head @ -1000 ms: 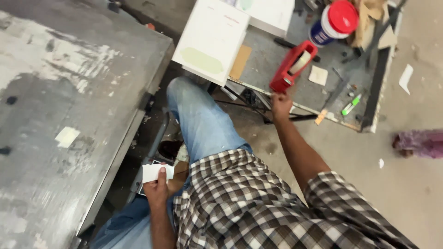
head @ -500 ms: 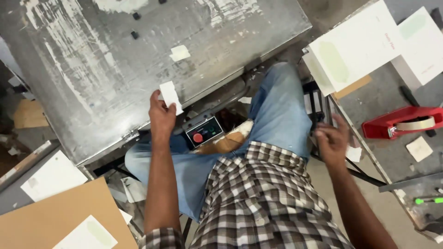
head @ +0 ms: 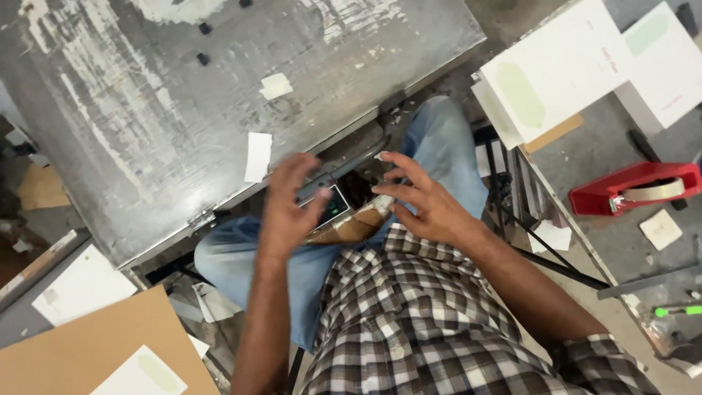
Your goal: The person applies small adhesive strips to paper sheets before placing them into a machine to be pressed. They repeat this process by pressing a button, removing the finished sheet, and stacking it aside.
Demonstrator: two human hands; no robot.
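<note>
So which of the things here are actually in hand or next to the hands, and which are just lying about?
At the hands:
left hand, blurred, over the small device with a green screen
right hand, fingers spread, empty
white paper slip near the metal table edge

Lying about:
red tape dispenser
white sheets with green patches
cardboard sheet
green marker
</note>
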